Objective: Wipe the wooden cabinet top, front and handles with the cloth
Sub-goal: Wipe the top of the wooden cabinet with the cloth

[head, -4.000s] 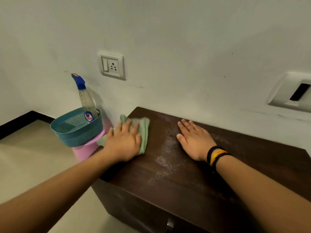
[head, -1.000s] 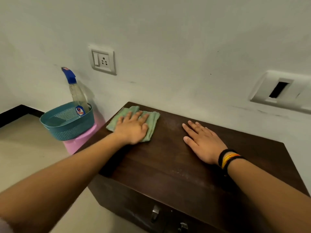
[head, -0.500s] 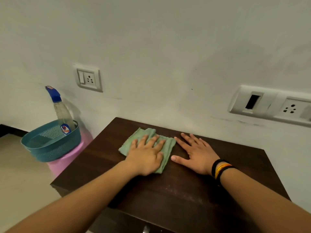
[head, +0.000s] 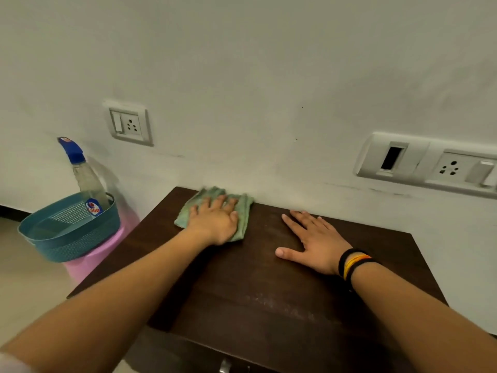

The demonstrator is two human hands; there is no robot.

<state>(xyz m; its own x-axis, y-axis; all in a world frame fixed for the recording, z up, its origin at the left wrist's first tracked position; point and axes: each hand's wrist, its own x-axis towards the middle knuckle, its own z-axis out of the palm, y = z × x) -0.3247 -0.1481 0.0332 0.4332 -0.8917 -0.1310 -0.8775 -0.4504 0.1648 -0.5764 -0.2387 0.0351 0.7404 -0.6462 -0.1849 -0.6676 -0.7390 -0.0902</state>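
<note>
1. Two hands on the cabinet top: left hand presses flat, fingers spread, on the green cloth at the back edge by the wall, probably to reach that strip.
2. Right hand lies flat and empty, likely bracing.
3. Front mostly cut off; one handle barely shows.

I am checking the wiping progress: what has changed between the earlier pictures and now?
The left hand slid the cloth from the cabinet's left edge to the back edge, against the wall. The right hand stayed flat on the cabinet top. Nothing was grasped or released. The basket and spray bottle were not touched.
</note>
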